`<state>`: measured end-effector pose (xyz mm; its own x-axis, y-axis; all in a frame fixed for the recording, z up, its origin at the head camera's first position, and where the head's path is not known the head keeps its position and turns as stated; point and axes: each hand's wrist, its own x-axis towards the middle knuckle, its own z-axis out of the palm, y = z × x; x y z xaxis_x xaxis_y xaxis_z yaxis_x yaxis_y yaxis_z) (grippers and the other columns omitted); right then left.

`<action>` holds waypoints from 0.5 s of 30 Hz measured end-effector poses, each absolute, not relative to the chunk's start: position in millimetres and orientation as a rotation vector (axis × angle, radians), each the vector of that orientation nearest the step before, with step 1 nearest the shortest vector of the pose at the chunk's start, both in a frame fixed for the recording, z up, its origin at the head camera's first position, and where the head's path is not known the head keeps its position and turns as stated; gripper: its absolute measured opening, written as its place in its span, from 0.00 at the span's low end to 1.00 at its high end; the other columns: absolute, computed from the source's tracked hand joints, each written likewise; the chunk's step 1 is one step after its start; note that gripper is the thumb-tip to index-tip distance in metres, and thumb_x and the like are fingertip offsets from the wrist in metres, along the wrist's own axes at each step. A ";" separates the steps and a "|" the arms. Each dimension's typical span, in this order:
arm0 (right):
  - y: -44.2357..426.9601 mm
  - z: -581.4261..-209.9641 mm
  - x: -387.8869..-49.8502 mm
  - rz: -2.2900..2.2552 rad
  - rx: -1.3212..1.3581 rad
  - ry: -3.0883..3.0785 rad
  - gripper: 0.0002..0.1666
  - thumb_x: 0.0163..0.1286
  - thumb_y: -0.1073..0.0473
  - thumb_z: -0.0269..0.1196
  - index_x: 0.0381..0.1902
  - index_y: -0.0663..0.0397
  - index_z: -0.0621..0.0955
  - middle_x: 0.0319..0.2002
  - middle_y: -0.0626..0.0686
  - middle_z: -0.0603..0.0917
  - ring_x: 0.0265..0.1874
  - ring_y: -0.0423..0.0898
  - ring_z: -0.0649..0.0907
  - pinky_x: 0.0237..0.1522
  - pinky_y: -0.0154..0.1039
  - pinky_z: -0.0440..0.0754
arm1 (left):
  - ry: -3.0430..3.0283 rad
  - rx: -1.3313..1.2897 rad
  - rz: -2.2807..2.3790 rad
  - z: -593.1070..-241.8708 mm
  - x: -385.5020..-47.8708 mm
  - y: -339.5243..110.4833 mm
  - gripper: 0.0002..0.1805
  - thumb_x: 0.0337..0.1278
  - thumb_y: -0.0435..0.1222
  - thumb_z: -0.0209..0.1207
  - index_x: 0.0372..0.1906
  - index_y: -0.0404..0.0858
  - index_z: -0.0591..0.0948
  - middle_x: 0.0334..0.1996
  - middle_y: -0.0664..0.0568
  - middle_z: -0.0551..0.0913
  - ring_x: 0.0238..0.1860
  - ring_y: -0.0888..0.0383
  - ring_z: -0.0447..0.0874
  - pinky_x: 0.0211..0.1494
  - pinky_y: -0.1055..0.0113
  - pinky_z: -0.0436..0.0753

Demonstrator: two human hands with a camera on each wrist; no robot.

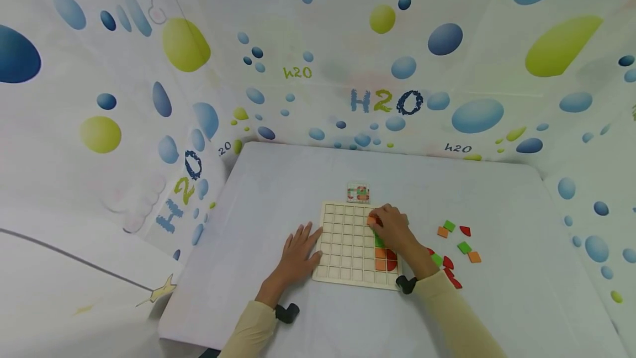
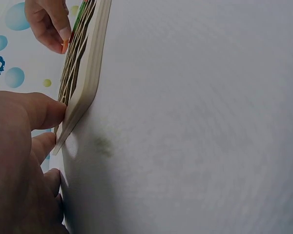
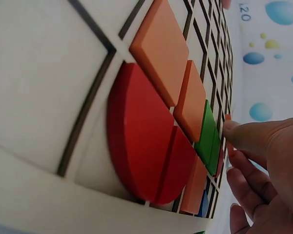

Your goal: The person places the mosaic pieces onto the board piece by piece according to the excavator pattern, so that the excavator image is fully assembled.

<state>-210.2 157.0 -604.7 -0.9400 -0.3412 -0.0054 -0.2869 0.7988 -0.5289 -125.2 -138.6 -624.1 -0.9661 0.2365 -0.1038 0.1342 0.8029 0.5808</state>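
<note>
A flat orange tile point(image 1: 371, 220), pinched by the right hand point(image 1: 393, 229), is at one o'clock on the pale wooden grid board point(image 1: 343, 245). Seated flat coloured tiles point(image 1: 380, 264) run towards four; most cells are bare. The spread left hand point(image 1: 300, 256) touches nine; loose flat coloured tiles point(image 1: 464, 247) lie off-board at three.

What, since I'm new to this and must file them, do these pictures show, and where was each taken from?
There is no machine: each grip is a person's bare hand. The wide picture comes from a camera worn on the head; the close ones come from the left wrist camera and right wrist camera.

On the table lies a gridded board, with laid tiles in part of its right side. A small card is just beyond it, and loose tiles lie to the right.

The left grip touches the board's left edge; the right grip pinches an orange tile.
</note>
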 end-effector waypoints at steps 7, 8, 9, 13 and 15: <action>152.9 -598.3 -207.4 -0.817 -0.552 2.886 0.14 0.76 0.56 0.68 0.54 0.55 0.84 0.52 0.59 0.83 0.51 0.58 0.79 0.47 0.59 0.75 | 2.823 0.313 0.909 -624.5 -124.2 -139.5 0.34 0.76 0.43 0.54 0.83 0.44 0.64 0.85 0.41 0.54 0.86 0.37 0.45 0.82 0.33 0.46; 153.0 -598.1 -207.5 -0.815 -0.560 2.889 0.13 0.75 0.56 0.69 0.53 0.55 0.84 0.52 0.58 0.83 0.50 0.57 0.79 0.47 0.59 0.75 | 2.822 0.313 0.908 -624.3 -124.1 -139.6 0.34 0.76 0.43 0.54 0.83 0.44 0.64 0.85 0.41 0.54 0.86 0.37 0.45 0.82 0.33 0.46; 153.0 -597.4 -207.6 -0.811 -0.569 2.893 0.12 0.75 0.56 0.69 0.52 0.54 0.84 0.52 0.58 0.83 0.50 0.57 0.79 0.47 0.58 0.75 | 2.822 0.314 0.908 -624.2 -124.2 -139.7 0.34 0.76 0.43 0.54 0.83 0.44 0.64 0.85 0.41 0.54 0.86 0.38 0.45 0.82 0.33 0.46; 152.6 -596.2 -208.6 -0.799 -0.594 2.901 0.10 0.74 0.57 0.69 0.49 0.53 0.85 0.51 0.57 0.84 0.48 0.56 0.79 0.46 0.58 0.76 | 2.824 0.307 0.900 -625.1 -124.7 -139.8 0.34 0.76 0.44 0.53 0.83 0.45 0.64 0.85 0.42 0.53 0.86 0.39 0.44 0.83 0.34 0.45; 152.6 -596.3 -209.2 -0.787 -0.602 2.901 0.09 0.75 0.56 0.69 0.49 0.53 0.85 0.52 0.57 0.84 0.48 0.56 0.79 0.47 0.58 0.76 | 2.827 0.309 0.902 -625.6 -124.8 -139.6 0.34 0.76 0.44 0.53 0.83 0.45 0.64 0.85 0.42 0.53 0.86 0.39 0.44 0.83 0.34 0.45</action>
<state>-209.2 152.6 -596.3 -0.9200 -0.3909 0.0287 -0.3518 0.7913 -0.5000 -124.8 -139.6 -625.6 -0.9662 0.2426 -0.0873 0.1472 0.7970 0.5858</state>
